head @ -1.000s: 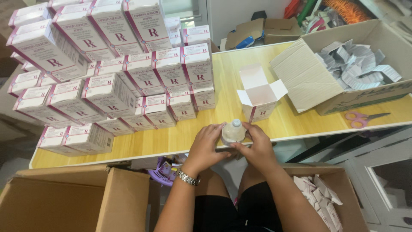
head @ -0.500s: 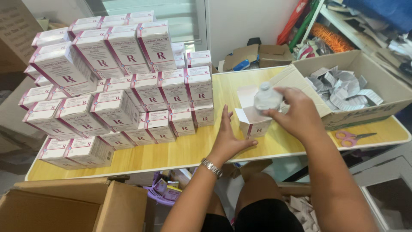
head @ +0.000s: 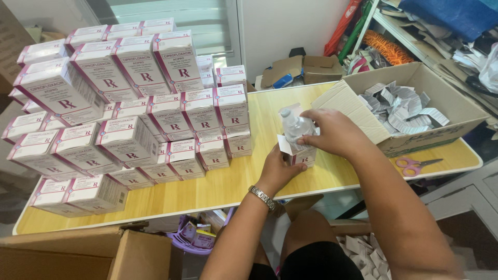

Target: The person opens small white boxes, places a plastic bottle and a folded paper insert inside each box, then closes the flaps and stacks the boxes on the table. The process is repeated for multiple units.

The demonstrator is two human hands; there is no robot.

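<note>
The bottle (head: 296, 124) is clear, glossy plastic. The small carton (head: 299, 153) beneath it is smooth, lightly glossy white card. The table (head: 228, 184) has a matt wood-grain top. The box (head: 415, 137) at its right edge is rough brown corrugated cardboard holding folded matt paper leaflets (head: 402, 106).

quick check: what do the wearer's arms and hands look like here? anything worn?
Both forearms are bare, with no sleeves in view and no gloves. The left hand has a silver metal link wristwatch on its wrist. The right hand shows no watch, band or ring that I can make out. Dark shorts show below the arms.
</note>
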